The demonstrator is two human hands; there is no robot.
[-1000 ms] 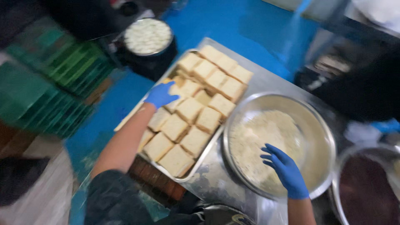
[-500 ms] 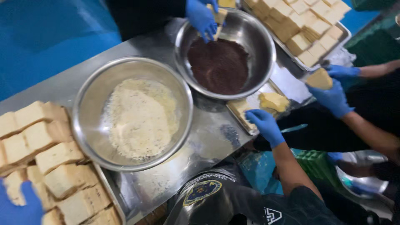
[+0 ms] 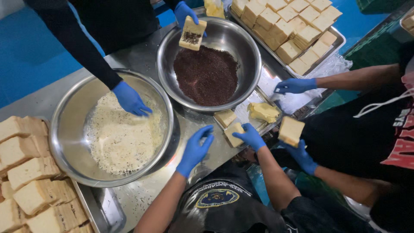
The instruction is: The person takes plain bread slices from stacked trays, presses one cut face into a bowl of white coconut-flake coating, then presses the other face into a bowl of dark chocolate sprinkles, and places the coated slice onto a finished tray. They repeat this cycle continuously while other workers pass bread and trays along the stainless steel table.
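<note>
While spread open over the steel worktop beside the cheese bowl, left hand grasping nothing. Right hand clasping a bread slice at the edge of the small tray, just below the sprinkle bowl. Farther right, butter on that tray, co-workers' gloved hands around it.

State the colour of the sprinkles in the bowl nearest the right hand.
Dark brown sprinkles, seen in the head view.
</note>
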